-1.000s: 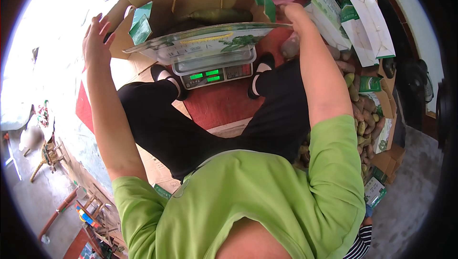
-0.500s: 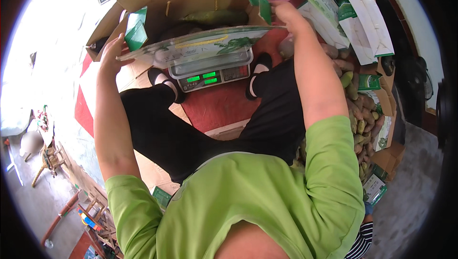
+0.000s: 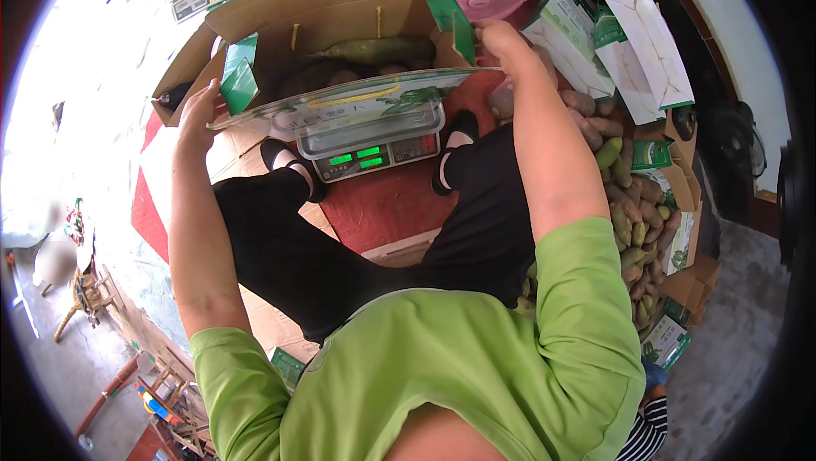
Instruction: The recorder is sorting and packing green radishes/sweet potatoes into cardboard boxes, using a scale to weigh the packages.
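Across upper centre, box [image 3: 357, 106] runs lengthwise left-right, your left hand [image 3: 201, 109] and right hand [image 3: 503, 41] equally near, at opposite ends (fingers part-hidden, can't tell if clenched).

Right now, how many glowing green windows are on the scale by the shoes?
3. They're all on the front of the scale: a left window, an upper window to its right, and a lower window under that. None seem hidden.
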Action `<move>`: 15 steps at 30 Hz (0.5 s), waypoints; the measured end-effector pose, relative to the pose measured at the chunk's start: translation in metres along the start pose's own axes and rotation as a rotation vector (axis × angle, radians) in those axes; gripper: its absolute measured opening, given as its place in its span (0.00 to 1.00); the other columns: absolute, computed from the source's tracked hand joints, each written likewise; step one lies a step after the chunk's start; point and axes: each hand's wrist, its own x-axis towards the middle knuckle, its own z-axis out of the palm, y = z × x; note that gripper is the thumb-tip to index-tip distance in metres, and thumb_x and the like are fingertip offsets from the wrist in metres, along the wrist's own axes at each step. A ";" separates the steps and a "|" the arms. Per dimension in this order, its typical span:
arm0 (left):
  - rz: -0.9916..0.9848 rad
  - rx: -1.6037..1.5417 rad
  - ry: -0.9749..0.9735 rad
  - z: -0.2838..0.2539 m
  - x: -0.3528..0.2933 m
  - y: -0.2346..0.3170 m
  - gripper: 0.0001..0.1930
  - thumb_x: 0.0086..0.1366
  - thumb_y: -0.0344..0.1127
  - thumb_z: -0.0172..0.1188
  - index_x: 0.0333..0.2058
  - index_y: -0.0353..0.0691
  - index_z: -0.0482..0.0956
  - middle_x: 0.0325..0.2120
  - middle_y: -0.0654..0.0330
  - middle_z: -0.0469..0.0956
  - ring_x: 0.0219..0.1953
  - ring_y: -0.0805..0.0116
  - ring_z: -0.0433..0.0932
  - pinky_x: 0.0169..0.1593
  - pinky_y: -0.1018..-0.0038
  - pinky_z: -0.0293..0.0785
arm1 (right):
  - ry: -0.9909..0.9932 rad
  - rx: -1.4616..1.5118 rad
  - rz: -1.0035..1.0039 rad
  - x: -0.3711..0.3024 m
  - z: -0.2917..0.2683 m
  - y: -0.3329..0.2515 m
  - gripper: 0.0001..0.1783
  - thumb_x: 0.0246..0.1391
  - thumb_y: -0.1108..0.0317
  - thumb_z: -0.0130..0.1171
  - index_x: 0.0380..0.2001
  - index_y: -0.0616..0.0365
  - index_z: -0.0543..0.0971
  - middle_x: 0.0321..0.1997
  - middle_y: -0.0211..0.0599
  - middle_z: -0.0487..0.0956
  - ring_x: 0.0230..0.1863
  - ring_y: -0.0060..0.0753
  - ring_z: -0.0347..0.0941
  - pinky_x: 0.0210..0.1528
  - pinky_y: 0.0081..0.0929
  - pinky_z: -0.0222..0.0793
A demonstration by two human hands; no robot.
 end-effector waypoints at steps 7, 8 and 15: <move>0.041 0.024 0.003 0.007 -0.009 0.002 0.19 0.68 0.45 0.50 0.49 0.39 0.74 0.39 0.61 0.77 0.40 0.70 0.75 0.40 0.73 0.69 | 0.004 -0.058 0.043 -0.001 0.005 -0.004 0.15 0.60 0.67 0.46 0.47 0.51 0.76 0.38 0.28 0.79 0.37 0.27 0.76 0.39 0.30 0.71; 0.052 0.019 -0.002 0.007 -0.008 0.002 0.18 0.68 0.45 0.50 0.49 0.40 0.75 0.38 0.61 0.77 0.39 0.70 0.75 0.40 0.73 0.69 | 0.004 -0.037 0.060 0.001 0.002 -0.003 0.15 0.60 0.67 0.46 0.47 0.51 0.76 0.37 0.28 0.79 0.36 0.26 0.76 0.39 0.30 0.71; -0.026 0.025 0.008 0.007 -0.013 0.006 0.17 0.68 0.46 0.50 0.50 0.45 0.75 0.36 0.64 0.76 0.35 0.73 0.74 0.36 0.73 0.70 | 0.016 -0.130 -0.077 0.026 0.000 0.016 0.15 0.59 0.70 0.46 0.47 0.55 0.76 0.36 0.30 0.79 0.36 0.26 0.75 0.39 0.29 0.70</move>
